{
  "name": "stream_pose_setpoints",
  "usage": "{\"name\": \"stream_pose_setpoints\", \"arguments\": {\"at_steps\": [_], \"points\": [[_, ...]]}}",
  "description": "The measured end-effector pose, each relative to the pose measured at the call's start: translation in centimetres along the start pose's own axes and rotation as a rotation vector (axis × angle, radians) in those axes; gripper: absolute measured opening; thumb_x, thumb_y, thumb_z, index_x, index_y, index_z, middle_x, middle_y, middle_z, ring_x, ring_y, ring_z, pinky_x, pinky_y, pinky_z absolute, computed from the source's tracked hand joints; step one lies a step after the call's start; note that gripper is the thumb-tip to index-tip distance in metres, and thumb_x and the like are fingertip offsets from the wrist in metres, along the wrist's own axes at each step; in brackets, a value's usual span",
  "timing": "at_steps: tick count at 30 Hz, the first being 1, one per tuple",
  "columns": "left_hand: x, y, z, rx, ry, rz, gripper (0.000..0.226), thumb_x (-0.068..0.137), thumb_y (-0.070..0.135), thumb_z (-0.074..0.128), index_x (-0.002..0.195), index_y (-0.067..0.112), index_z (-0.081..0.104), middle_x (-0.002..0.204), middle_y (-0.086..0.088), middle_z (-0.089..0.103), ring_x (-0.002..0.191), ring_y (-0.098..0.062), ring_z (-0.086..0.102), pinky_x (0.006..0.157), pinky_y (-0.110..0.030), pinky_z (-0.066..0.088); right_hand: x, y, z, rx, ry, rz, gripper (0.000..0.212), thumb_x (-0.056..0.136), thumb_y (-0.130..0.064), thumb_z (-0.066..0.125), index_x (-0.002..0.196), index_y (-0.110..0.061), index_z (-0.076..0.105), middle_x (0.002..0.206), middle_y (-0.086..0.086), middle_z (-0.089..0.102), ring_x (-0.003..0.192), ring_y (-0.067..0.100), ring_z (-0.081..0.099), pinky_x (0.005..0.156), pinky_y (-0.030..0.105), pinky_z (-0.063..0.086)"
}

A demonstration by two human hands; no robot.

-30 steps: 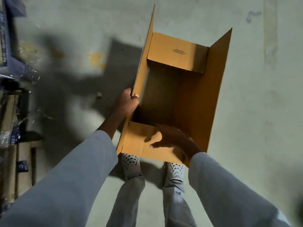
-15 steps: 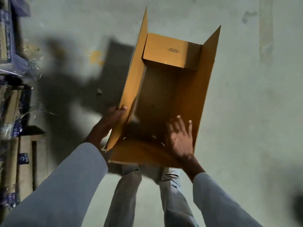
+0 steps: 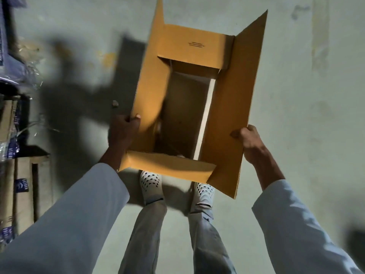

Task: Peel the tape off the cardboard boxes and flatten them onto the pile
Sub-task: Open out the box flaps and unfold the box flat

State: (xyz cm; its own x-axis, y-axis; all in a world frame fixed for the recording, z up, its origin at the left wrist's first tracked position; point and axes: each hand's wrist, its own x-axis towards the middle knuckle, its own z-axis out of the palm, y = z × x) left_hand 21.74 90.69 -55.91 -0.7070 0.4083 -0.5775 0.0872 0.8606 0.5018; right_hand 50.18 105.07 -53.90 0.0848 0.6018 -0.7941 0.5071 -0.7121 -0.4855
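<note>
Holding an opened cardboard box (image 3: 233, 107) above the floor (image 3: 308, 115), the person stands with both feet (image 3: 151, 181) directly beneath it. Nearest, the left hand (image 3: 123, 130) is clenched on the edge of the box's left long flap, thumb on the inner face; the right hand (image 3: 247, 139) is clenched likewise on the outer edge of the right long flap. Between the hands the box stands open at both ends: the floor shows through as a pale strip, so the bottom seam appears already free of tape. Collapsing the sleeve flat and laying it on the pile remain; no pile can be identified with certainty. Beyond the hands, the far short flap (image 3: 194, 48) carries small print. Material: smooth tan corrugated board, fluted edges visible, rectangular panels, crisp creases. Left of the left hand, stacked cartons (image 3: 21, 186) line the floor's edge.
</note>
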Motion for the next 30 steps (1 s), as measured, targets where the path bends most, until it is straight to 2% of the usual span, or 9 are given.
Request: {"name": "stream_pose_setpoints", "arguments": {"at_steps": [4, 7, 10, 13, 17, 20, 23, 27, 30], "points": [[-1.5, -2.5, 0.7, 0.715, 0.266, 0.455, 0.115, 0.069, 0.055, 0.077, 0.153, 0.008, 0.014, 0.158, -0.028, 0.015, 0.147, -0.048, 0.014, 0.110, -0.069, 0.014, 0.3, -0.3, 0.7, 0.026, -0.044, -0.044, 0.023, 0.101, -0.006, 0.053, 0.121, -0.010, 0.045, 0.116, 0.010, 0.062, 0.099, 0.028, 0.062, 0.096, 0.045, 0.053], [-3.9, -2.9, 2.6, 0.830, 0.016, 0.875, 0.136, 0.053, 0.064, 0.084, 0.157, 0.019, 0.007, 0.163, -0.020, 0.009, 0.150, -0.041, 0.008, 0.114, -0.064, 0.008, -0.1, -1.0, 2.7, -0.126, -0.009, -0.131, 0.013, 0.102, -0.010, 0.048, 0.112, -0.003, 0.049, 0.094, 0.006, 0.059, 0.080, 0.020, 0.059, 0.078, 0.039, 0.054], [-5.6, -4.0, 4.7, 0.947, -0.564, 0.753, 0.141, 0.054, 0.071, 0.080, 0.156, 0.031, -0.010, 0.165, -0.005, -0.010, 0.152, -0.031, -0.007, 0.117, -0.055, -0.003, -0.1, -1.3, 4.0, -0.164, 0.029, -0.126, 0.033, 0.099, -0.017, 0.048, 0.129, -0.004, 0.051, 0.110, 0.007, 0.061, 0.092, 0.025, 0.063, 0.080, 0.041, 0.058], [-7.2, -7.3, 5.9, 1.109, -0.765, 0.499, 0.140, 0.060, 0.065, 0.082, 0.154, 0.032, -0.017, 0.161, 0.000, -0.027, 0.150, -0.027, -0.020, 0.119, -0.053, -0.007, -0.7, -1.8, 4.8, -0.101, 0.017, -0.176, 0.025, 0.104, -0.023, 0.047, 0.125, -0.012, 0.051, 0.118, 0.005, 0.060, 0.101, 0.029, 0.063, 0.092, 0.046, 0.055], [-7.7, -9.8, 7.0, 1.130, -0.677, 0.334, 0.124, 0.071, 0.057, 0.079, 0.157, 0.023, -0.003, 0.166, -0.009, 0.004, 0.151, -0.034, 0.010, 0.120, -0.056, 0.013, -1.6, -1.6, 5.9, 0.010, -0.090, -0.276, 0.021, 0.103, -0.036, 0.050, 0.117, -0.024, 0.058, 0.128, 0.003, 0.064, 0.116, 0.029, 0.062, 0.100, 0.051, 0.051], [-6.5, -9.6, 7.8, 1.130, -0.685, 0.327, 0.100, 0.081, 0.052, 0.073, 0.157, 0.025, 0.013, 0.160, -0.009, 0.027, 0.146, -0.030, 0.028, 0.118, -0.044, 0.020, -1.3, 0.3, 5.9, 0.245, -0.331, -0.192, 0.066, 0.093, -0.071, 0.041, 0.143, -0.030, 0.050, 0.151, -0.006, 0.048, 0.138, 0.023, 0.043, 0.108, 0.056, 0.035], [-5.2, -9.8, 9.3, 1.029, -0.614, 0.385, 0.067, 0.090, 0.046, 0.064, 0.149, 0.025, 0.039, 0.152, -0.008, 0.039, 0.139, -0.028, 0.038, 0.112, -0.037, 0.028, 0.6, 4.2, 6.4, 0.397, -0.285, -0.078, 0.079, 0.092, -0.078, 0.026, 0.154, -0.031, 0.038, 0.163, -0.001, 0.031, 0.149, 0.028, 0.026, 0.116, 0.067, 0.016], [-5.5, -10.5, 12.0, 0.844, -0.301, 0.525, 0.022, 0.092, 0.026, 0.063, 0.111, 0.015, 0.067, 0.115, -0.010, 0.066, 0.110, -0.029, 0.061, 0.091, -0.037, 0.048, 2.2, 7.2, 7.8, 0.476, -0.373, -0.076, 0.060, 0.099, -0.065, 0.036, 0.119, -0.021, 0.072, 0.118, 0.009, 0.072, 0.109, 0.025, 0.070, 0.093, 0.044, 0.057], [-5.9, -10.6, 12.9, 0.810, -0.267, 0.628, 0.019, 0.097, 0.024, 0.053, 0.104, 0.015, 0.069, 0.108, -0.008, 0.068, 0.105, -0.029, 0.063, 0.089, -0.039, 0.047, 4.4, 9.1, 5.2, 0.773, -0.575, -0.062, 0.038, 0.100, -0.050, 0.047, 0.114, -0.025, 0.072, 0.107, -0.005, 0.075, 0.096, 0.009, 0.072, 0.081, 0.023, 0.059]]}}
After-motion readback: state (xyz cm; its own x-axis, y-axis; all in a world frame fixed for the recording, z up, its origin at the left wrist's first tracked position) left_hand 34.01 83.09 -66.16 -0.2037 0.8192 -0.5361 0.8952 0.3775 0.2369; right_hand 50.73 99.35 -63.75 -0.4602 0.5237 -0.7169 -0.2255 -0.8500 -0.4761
